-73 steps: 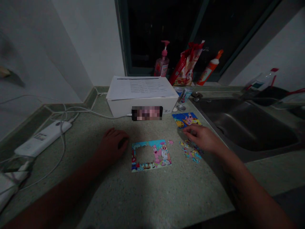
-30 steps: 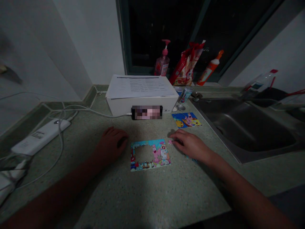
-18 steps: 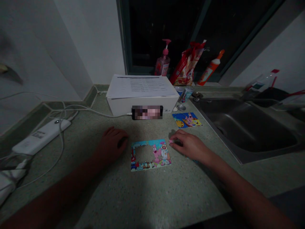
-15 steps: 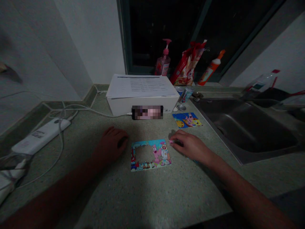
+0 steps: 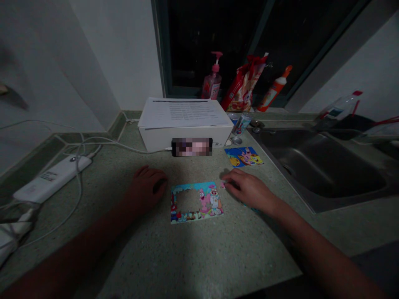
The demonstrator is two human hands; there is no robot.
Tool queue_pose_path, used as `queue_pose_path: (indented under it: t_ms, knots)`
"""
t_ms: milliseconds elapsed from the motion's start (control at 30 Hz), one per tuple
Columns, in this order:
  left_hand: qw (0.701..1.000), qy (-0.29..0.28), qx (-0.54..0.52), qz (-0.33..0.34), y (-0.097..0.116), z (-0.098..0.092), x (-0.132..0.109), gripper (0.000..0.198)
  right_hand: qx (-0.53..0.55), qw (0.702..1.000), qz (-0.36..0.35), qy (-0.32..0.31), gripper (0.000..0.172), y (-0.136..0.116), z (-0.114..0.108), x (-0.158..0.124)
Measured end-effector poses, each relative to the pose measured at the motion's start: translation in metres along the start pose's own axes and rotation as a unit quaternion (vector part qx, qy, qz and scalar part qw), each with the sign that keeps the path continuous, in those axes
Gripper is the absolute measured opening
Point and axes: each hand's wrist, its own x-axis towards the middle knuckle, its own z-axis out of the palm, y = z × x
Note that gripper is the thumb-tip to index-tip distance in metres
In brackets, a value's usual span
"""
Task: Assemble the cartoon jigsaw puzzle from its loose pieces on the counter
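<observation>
A partly assembled cartoon jigsaw puzzle [image 5: 212,203] lies flat on the counter, with a gap showing the counter in its middle and left part. My right hand [image 5: 249,189] is just right of the puzzle, thumb and fingertips pinched on a small pink puzzle piece [image 5: 222,184]. Under that wrist some teal puzzle pieces [image 5: 251,207] show, mostly covered by the arm. My left hand [image 5: 148,185] rests on the counter left of the puzzle, fingers curled toward the thumb, with nothing visible in it.
Behind the puzzle, a phone [image 5: 192,147] on a cable leans against a white box [image 5: 156,137]. A blue cartoon picture card [image 5: 245,157], a can [image 5: 242,123] and lids [image 5: 236,140] are at right, before the sink [image 5: 314,207]. A white power bank [image 5: 51,178] lies left among cables.
My right hand and the pink piece have barely shifted, staying beside the puzzle's right edge. The left hand remains in place, and the view has moved slightly.
</observation>
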Motion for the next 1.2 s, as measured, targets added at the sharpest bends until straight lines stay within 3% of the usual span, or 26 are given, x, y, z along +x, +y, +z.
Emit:
queue_pose_path:
  t_ms: [100, 300, 633, 833, 1033, 1200]
  knots:
    - [1.0, 0.002, -0.002, -0.003, 0.0013, -0.0004, 0.0002, 0.023, -0.014, 1.0, 0.022, 0.004, 0.013, -0.0018, 0.0021, 0.0003]
    - [1.0, -0.001, -0.006, -0.008, 0.0025, -0.0018, 0.0009, 0.021, -0.001, 1.0, 0.003, -0.009, 0.01, -0.0027, 0.0035, 0.0011]
    - [1.0, -0.005, 0.001, -0.001, -0.0004, -0.0002, 0.0, 0.02, 0.016, 0.998, -0.045, -0.029, 0.024, -0.0016, -0.0011, -0.0011]
    - [1.0, 0.002, -0.003, -0.001, -0.0007, 0.0006, 0.0003, 0.022, 0.006, 1.0, -0.016, -0.022, 0.031, -0.0013, -0.004, -0.0023]
    - [1.0, -0.003, -0.005, -0.003, -0.0007, 0.0003, -0.0002, 0.022, -0.004, 1.0, -0.003, -0.022, 0.019, -0.0028, -0.0047, -0.0024]
    - [1.0, -0.008, 0.005, -0.001, 0.0, -0.0007, -0.0001, 0.024, -0.003, 0.999, -0.026, -0.021, 0.02, -0.0025, -0.0008, -0.0014]
